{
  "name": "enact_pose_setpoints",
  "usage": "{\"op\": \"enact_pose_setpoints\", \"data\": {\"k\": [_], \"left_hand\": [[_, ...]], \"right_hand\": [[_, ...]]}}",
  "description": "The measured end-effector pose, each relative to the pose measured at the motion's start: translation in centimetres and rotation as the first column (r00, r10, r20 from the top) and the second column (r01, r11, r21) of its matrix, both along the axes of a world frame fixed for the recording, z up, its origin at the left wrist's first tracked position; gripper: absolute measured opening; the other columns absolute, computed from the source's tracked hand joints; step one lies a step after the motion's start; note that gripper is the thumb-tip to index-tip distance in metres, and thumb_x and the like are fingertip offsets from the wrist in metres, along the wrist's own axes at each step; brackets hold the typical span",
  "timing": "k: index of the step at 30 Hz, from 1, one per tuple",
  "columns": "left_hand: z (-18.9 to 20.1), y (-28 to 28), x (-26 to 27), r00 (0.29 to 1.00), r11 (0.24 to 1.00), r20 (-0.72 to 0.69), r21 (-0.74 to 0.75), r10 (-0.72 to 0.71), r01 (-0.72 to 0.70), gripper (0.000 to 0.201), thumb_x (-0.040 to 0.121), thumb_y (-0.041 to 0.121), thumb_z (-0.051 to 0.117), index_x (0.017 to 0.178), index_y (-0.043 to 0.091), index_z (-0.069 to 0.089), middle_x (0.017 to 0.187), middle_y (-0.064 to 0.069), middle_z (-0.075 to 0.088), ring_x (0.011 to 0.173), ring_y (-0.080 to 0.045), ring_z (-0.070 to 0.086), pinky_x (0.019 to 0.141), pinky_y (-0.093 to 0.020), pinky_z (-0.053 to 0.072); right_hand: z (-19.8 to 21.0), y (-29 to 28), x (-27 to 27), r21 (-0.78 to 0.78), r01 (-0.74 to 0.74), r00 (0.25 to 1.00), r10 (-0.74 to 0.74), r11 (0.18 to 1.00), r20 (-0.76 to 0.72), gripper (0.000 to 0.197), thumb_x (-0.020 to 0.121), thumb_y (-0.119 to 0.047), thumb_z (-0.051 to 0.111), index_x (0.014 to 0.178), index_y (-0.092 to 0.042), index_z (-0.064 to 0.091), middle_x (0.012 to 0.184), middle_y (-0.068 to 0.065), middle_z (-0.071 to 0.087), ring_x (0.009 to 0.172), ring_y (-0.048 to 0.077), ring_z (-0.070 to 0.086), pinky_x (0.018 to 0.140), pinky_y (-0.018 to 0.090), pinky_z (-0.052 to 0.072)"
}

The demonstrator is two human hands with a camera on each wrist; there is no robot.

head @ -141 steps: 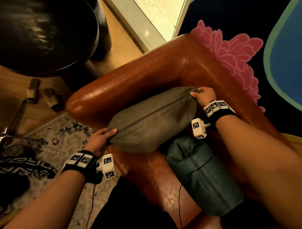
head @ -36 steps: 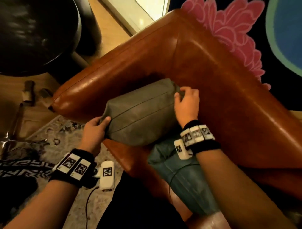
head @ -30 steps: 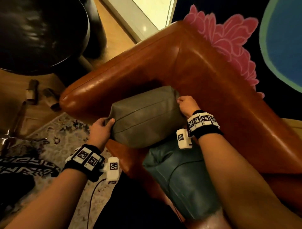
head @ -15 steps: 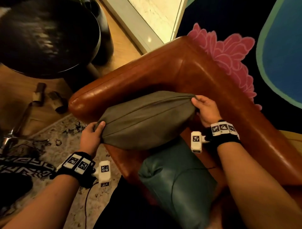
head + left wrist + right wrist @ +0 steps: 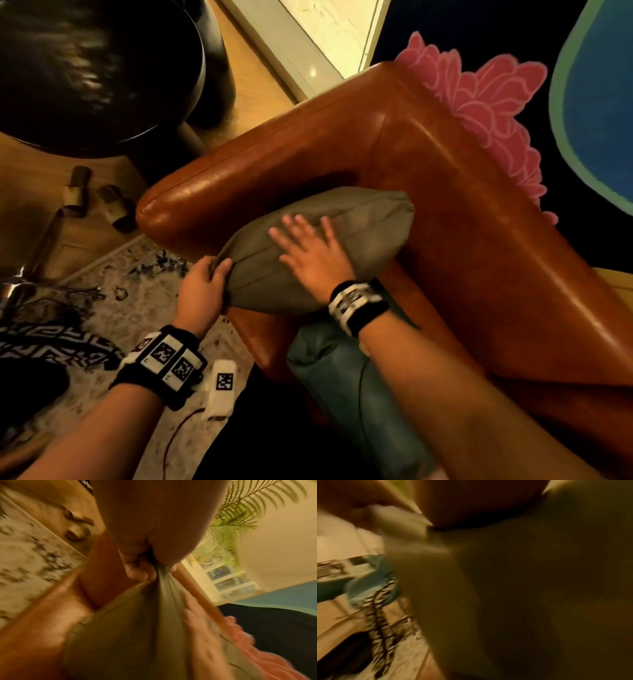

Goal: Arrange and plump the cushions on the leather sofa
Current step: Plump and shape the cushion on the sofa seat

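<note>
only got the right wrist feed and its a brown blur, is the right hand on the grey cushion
Observer: Yes. In the head view the right hand lies flat, fingers spread, on top of the grey cushion.
Operator: what about the left
Observer: The left hand pinches the cushion's near corner; the left wrist view shows fabric bunched in its fingers.
Operator: other cushion?
Observer: A teal cushion lies on the sofa seat, nearer the person, untouched.

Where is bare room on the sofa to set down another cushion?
Bare leather shows on the sofa seat strip between the olive cushion and the backrest. The front is crowded: left hand, right hand, teal cushion.
</note>
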State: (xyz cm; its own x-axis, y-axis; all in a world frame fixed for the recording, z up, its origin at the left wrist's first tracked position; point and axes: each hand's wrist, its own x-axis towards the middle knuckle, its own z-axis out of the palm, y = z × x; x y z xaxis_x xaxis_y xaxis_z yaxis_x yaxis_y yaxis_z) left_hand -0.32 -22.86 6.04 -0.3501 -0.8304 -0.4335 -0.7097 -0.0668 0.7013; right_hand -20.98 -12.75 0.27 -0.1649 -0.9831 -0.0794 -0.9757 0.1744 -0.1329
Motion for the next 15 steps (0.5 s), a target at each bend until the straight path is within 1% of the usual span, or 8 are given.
{"op": "enact_pose_setpoints", "data": {"k": [4, 7, 8, 10, 11, 12, 13, 15], "left_hand": [[-1.4, 0.2, 3.3, 0.999, 0.986, -0.027, 0.166, 0.017, -0.012, 0.032, 0.1, 0.043, 0.052, 0.097, 0.012, 0.059, 0.077, -0.015, 0.063, 0.059, -0.029, 0.062, 0.049, -0.034, 0.047], [-2.9, -0.1, 2.6, 0.998, 0.979, -0.029, 0.199, 0.048, -0.042, 0.044, 0.09, 0.061, 0.056, 0.095, 0.019, 0.064, 0.086, -0.011, 0.069, 0.075, -0.033, 0.066, 0.06, -0.039, 0.05], [-3.6, -0.6, 2.5, 0.996, 0.968, -0.017, 0.238, 0.091, -0.084, 0.052, 0.082, 0.069, 0.059, 0.092, 0.018, 0.065, 0.087, -0.011, 0.071, 0.079, -0.034, 0.068, 0.065, -0.044, 0.054], [-5.6, -2.1, 2.7, 0.985, 0.938, 0.0, 0.305, 0.17, -0.162, 0.066, 0.07, 0.078, 0.064, 0.091, 0.015, 0.067, 0.094, -0.014, 0.073, 0.087, -0.036, 0.071, 0.077, -0.057, 0.058], [-6.5, -2.9, 2.7, 0.984, 0.932, 0.008, 0.321, 0.177, -0.17, 0.07, 0.067, 0.079, 0.064, 0.093, 0.013, 0.067, 0.099, -0.017, 0.073, 0.091, -0.037, 0.071, 0.08, -0.061, 0.057], [-6.0, -3.3, 1.8, 0.987, 0.936, 0.022, 0.316, 0.156, -0.155, 0.073, 0.065, 0.08, 0.062, 0.094, 0.014, 0.066, 0.103, -0.018, 0.072, 0.093, -0.037, 0.07, 0.081, -0.062, 0.056], [-4.7, -3.2, 0.6, 0.992, 0.947, 0.032, 0.297, 0.12, -0.124, 0.071, 0.066, 0.08, 0.058, 0.094, 0.015, 0.064, 0.103, -0.018, 0.071, 0.092, -0.037, 0.069, 0.081, -0.06, 0.057], [-1.3, -2.7, -1.9, 0.999, 0.977, 0.047, 0.209, 0.024, -0.033, 0.053, 0.08, 0.067, 0.054, 0.09, 0.016, 0.06, 0.096, -0.015, 0.069, 0.087, -0.034, 0.069, 0.079, -0.053, 0.058]], "right_hand": [[-0.5, 2.3, -7.1, 0.02, 0.159, 0.983, -0.161, 0.987, 0.09, 0.059, 0.102, -0.054, 0.027, 0.156, -0.039, 0.008, 0.167, -0.003, 0.004, 0.154, 0.016, 0.001, 0.12, 0.039, 0.025], [0.5, 1.9, -8.8, -0.004, 0.303, 0.951, -0.302, 0.953, -0.07, 0.066, 0.099, -0.061, 0.029, 0.157, -0.032, 0.014, 0.167, 0.007, 0.006, 0.154, 0.025, 0.005, 0.125, 0.044, 0.012], [0.9, 1.6, -9.2, -0.023, 0.448, 0.887, -0.448, 0.894, -0.117, 0.069, 0.097, -0.063, 0.029, 0.157, -0.031, 0.015, 0.166, 0.01, 0.005, 0.153, 0.03, 0.004, 0.123, 0.048, 0.001], [2.0, 0.9, -9.6, 0.044, 0.781, 0.624, -0.78, 0.622, -0.05, 0.074, 0.095, -0.063, 0.033, 0.157, -0.028, 0.014, 0.165, 0.015, -0.002, 0.152, 0.04, -0.004, 0.116, 0.058, -0.012], [2.8, 0.3, -9.4, 0.113, 0.864, 0.494, -0.87, 0.491, 0.003, 0.076, 0.095, -0.06, 0.038, 0.158, -0.025, 0.013, 0.164, 0.019, -0.004, 0.15, 0.044, -0.007, 0.114, 0.062, -0.013], [3.5, -0.3, -8.6, 0.147, 0.882, 0.45, -0.893, 0.448, 0.02, 0.076, 0.095, -0.052, 0.045, 0.158, -0.022, 0.014, 0.163, 0.024, -0.002, 0.149, 0.046, -0.007, 0.115, 0.064, -0.01], [4.1, -0.8, -7.1, 0.111, 0.855, 0.51, -0.86, 0.507, 0.003, 0.075, 0.094, -0.043, 0.05, 0.157, -0.018, 0.018, 0.162, 0.026, 0.003, 0.149, 0.047, -0.003, 0.117, 0.065, -0.005], [4.7, -1.8, -2.1, -0.078, 0.632, 0.773, -0.634, 0.771, -0.006, 0.072, 0.09, -0.031, 0.052, 0.155, -0.015, 0.026, 0.162, 0.022, 0.015, 0.151, 0.042, 0.007, 0.119, 0.064, 0.003]]}}
